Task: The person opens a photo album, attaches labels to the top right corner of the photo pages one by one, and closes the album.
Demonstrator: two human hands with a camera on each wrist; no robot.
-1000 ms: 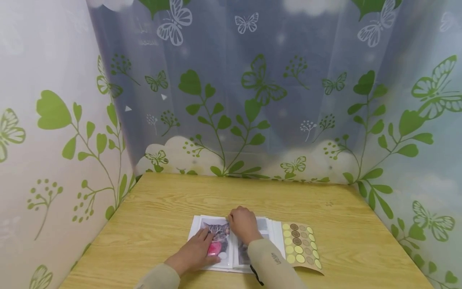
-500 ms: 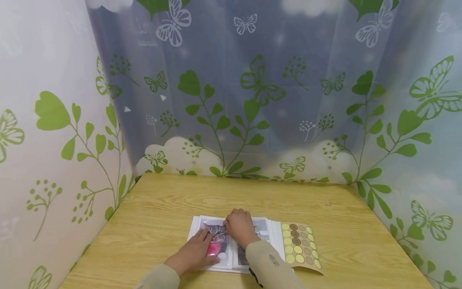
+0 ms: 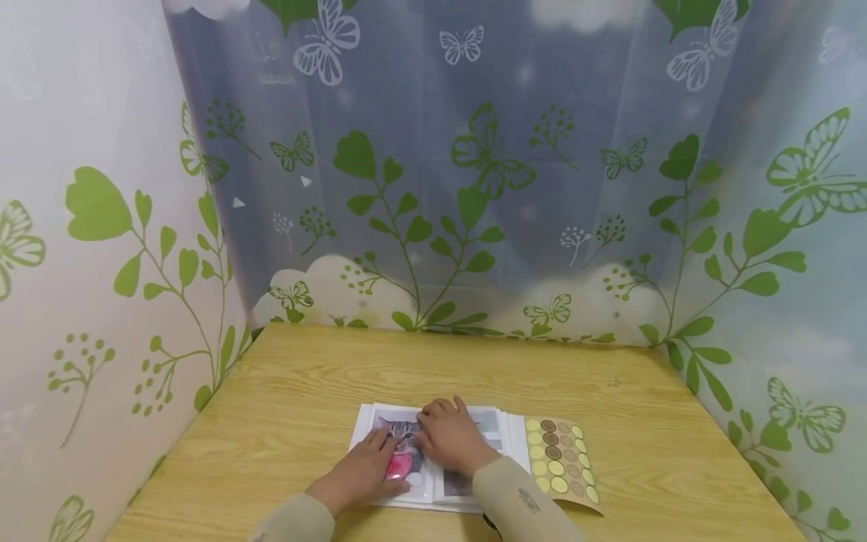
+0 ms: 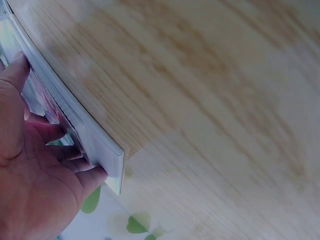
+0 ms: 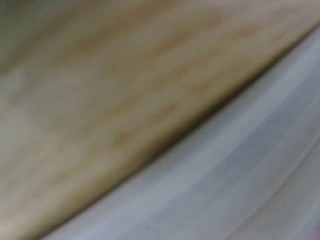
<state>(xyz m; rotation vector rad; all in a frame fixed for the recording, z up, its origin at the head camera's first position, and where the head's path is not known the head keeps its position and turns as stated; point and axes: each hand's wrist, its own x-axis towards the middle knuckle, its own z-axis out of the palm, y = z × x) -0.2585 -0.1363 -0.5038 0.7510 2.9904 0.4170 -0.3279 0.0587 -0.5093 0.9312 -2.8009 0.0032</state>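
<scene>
A photo album [image 3: 517, 444] lies open on the table, with a cat photo [image 3: 398, 466] showing a pink patch on its left page and a greyer photo [image 3: 457, 485] on the right page. My left hand [image 3: 362, 468] rests on the left page with its fingers spread over the photo's left part. In the left wrist view, that hand's fingers [image 4: 90, 180] touch the album near its edge [image 4: 75, 112]. My right hand [image 3: 455, 436] lies over the middle of the album, fingertips at the cat photo's upper right. Its palm side is hidden. The right wrist view shows blurred white album pages [image 5: 225, 175].
A brown sheet of round stickers [image 3: 564, 463], yellow and brown, lies at the album's right side, its lower corner slightly raised. The wood-grain table [image 3: 305, 384] is enclosed by printed curtains [image 3: 433, 248] at the back and both sides.
My right hand has shifted slightly left and toward me from the album's top middle, and its fingers have flattened from a more curled pose. The left hand stays nearly still.
</scene>
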